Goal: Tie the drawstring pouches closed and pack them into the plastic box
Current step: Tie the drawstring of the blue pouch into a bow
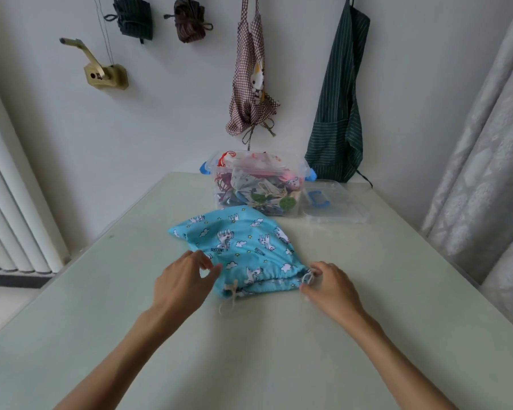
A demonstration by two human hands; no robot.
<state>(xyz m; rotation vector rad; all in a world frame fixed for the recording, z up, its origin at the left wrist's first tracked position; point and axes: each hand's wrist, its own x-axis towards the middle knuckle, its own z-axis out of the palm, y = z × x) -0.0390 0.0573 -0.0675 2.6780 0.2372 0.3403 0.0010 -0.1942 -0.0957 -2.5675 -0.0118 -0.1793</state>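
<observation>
The pouch (243, 247) is soft printed cloth, matt and creased. The box (256, 184) and its lid (336, 202) are clear glossy plastic. The table (264, 350) looks smooth, faintly shiny.

right hand (329, 284) motion-blurred, forearms cut off below, plastic box (256, 184) contents indistinct

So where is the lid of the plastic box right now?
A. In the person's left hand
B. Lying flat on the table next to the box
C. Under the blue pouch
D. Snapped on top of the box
B: the clear lid with its blue handle lies flat on the table, just right of the open plastic box, which is full of pouches.
</observation>
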